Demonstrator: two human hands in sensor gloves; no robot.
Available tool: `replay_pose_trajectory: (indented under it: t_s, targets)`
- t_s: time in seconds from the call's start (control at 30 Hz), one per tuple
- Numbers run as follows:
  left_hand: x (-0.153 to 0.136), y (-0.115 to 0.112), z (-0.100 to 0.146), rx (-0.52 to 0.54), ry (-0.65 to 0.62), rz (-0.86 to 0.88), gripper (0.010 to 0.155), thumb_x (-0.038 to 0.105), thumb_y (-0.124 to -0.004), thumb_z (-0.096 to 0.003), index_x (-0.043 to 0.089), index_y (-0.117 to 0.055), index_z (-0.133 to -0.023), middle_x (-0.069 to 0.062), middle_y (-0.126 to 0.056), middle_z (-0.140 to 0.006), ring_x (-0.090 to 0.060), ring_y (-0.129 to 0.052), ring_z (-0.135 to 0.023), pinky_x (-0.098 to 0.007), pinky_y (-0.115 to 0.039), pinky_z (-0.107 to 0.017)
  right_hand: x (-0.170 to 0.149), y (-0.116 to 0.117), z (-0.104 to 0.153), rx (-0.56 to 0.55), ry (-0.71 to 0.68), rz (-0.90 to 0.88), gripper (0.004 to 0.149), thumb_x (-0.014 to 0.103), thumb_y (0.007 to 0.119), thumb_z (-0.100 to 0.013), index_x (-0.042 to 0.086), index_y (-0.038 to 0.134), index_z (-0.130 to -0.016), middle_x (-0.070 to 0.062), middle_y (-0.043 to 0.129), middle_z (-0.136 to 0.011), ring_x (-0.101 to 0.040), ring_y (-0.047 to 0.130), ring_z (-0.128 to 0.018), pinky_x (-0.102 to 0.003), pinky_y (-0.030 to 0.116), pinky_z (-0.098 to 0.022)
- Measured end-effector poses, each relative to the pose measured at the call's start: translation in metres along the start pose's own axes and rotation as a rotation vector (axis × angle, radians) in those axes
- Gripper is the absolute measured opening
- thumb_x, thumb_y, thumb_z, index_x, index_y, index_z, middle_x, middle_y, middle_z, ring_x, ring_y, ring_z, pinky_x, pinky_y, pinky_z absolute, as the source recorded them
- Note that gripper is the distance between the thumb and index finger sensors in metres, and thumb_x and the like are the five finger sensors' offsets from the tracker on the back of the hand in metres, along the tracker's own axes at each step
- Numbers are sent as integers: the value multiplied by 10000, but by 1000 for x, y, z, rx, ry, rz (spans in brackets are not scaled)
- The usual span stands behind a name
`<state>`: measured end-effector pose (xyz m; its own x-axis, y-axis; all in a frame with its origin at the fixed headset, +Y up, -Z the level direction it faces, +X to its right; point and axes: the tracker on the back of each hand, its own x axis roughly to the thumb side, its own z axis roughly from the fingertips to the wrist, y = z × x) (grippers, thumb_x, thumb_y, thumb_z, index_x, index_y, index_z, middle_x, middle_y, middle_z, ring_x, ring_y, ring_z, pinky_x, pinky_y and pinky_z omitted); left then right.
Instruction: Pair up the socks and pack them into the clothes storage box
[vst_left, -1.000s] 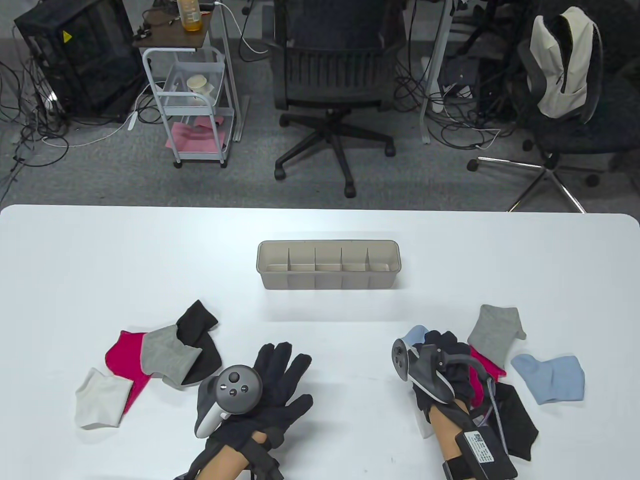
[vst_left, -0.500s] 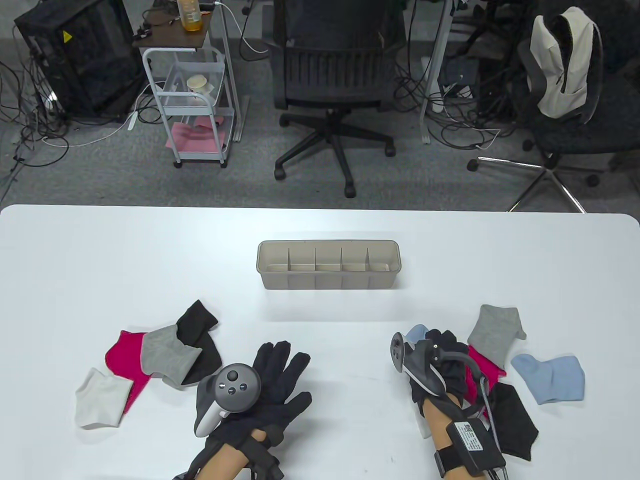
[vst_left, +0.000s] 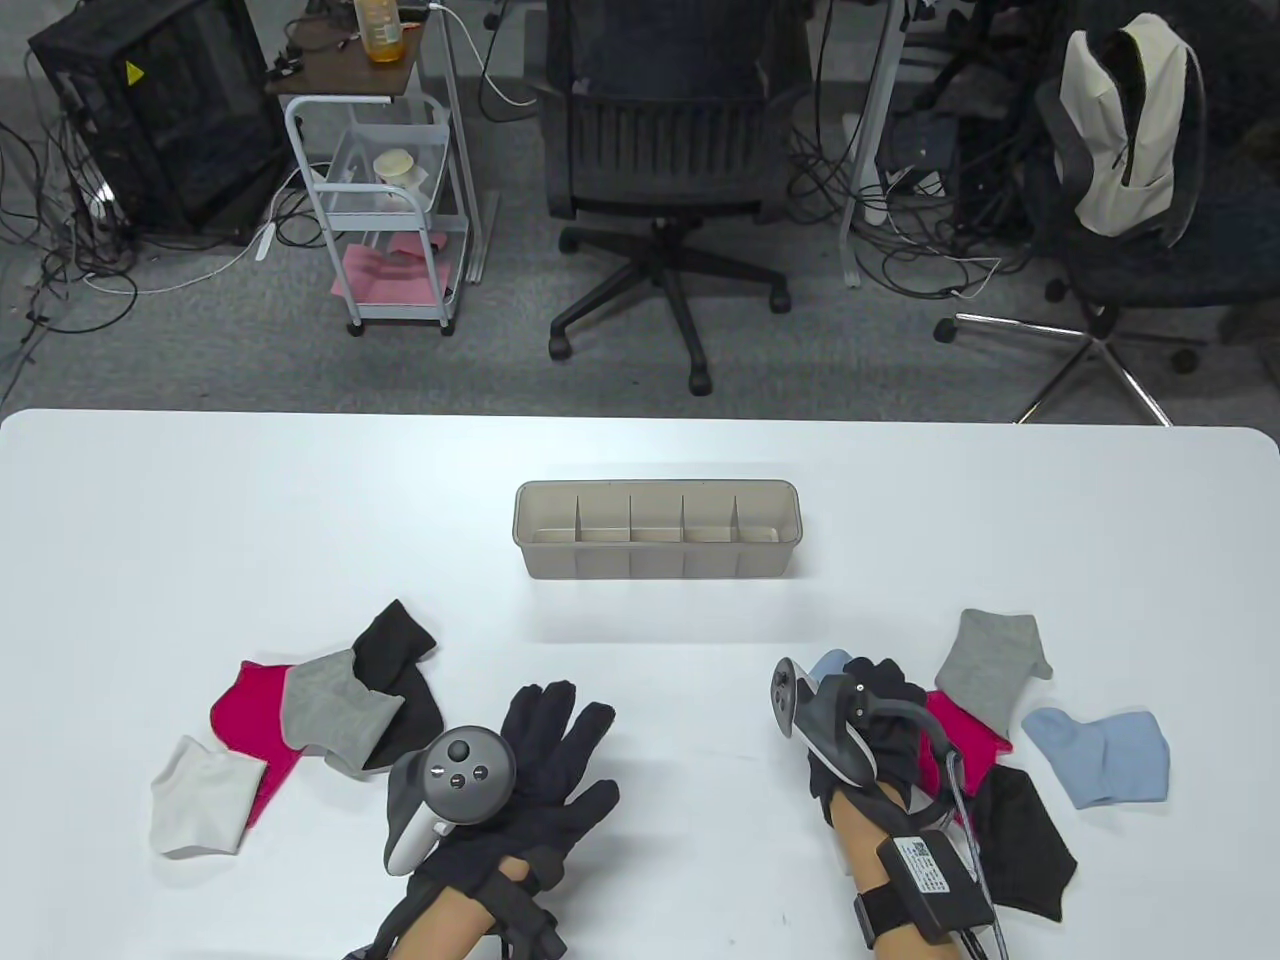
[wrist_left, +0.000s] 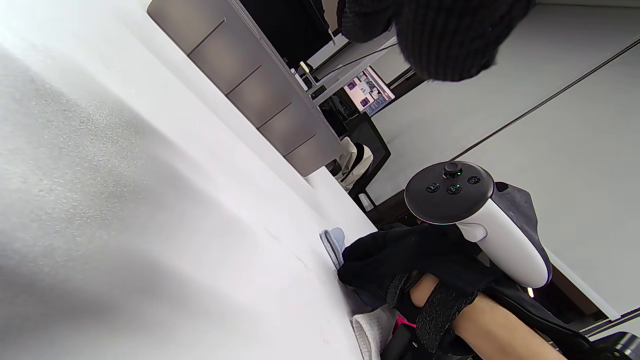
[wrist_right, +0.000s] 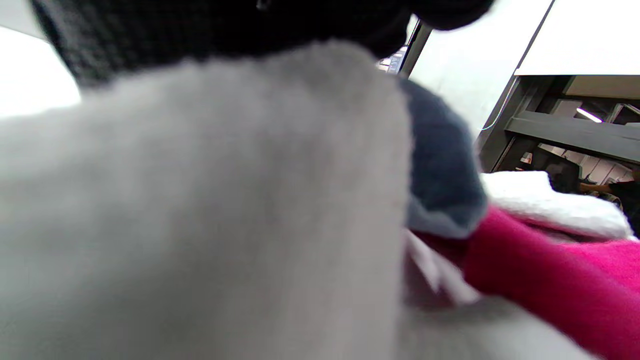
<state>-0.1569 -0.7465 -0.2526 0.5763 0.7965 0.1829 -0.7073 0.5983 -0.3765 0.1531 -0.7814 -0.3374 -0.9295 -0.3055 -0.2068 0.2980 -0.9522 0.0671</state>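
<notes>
The beige storage box (vst_left: 655, 572) stands mid-table with several bare compartments. My left hand (vst_left: 560, 745) lies flat on the table, fingers spread, holding nothing. To its left is a pile: black sock (vst_left: 395, 645), grey sock (vst_left: 335, 712), pink sock (vst_left: 243, 705), white sock (vst_left: 200, 800). My right hand (vst_left: 880, 695) is rolled on its side over the right pile, fingers curled down. In the right wrist view a white sock (wrist_right: 200, 200) fills the frame up against the glove, so it seems gripped. Around the hand lie a light blue sock (vst_left: 828, 664), a pink sock (vst_left: 962, 735), a black sock (vst_left: 1025, 840), a grey sock (vst_left: 990, 655) and another light blue sock (vst_left: 1100, 758).
The white table's (vst_left: 200, 520) far edge runs behind the box, with office chairs (vst_left: 660, 200) and a cart (vst_left: 385, 200) on the floor beyond. Bare tabletop lies between the two hands and between them and the box.
My right hand and forearm have shifted a little left and rolled further onto their side over the socks. The left hand has edged slightly left and stays flat.
</notes>
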Motion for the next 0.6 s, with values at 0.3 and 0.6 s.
replay_pose_trajectory:
  t_s: [0.3,0.6]
  targets:
    - [0,1,1,14,2,2,729,501,-672,-509,290,-370,-1138,-112,-52,-1192,-425,45,-1090,-744,-109,-667,-20,-38,5,-105,39,-16,358,464,898,-355,418,895,-710,65,845,-773,-204,748,-681,-437,606,-570]
    - [-2,3,3,32,39,-14,758,472,-725,-501,238,-383,-1136,-177,-94,-1185,-483,-50,-1077,-732,-205,-685,-46,-104,24,-287,28,-164,361,419,852,-370,431,843,-730,73,810,-789,-145,775,-604,-366,682,-492]
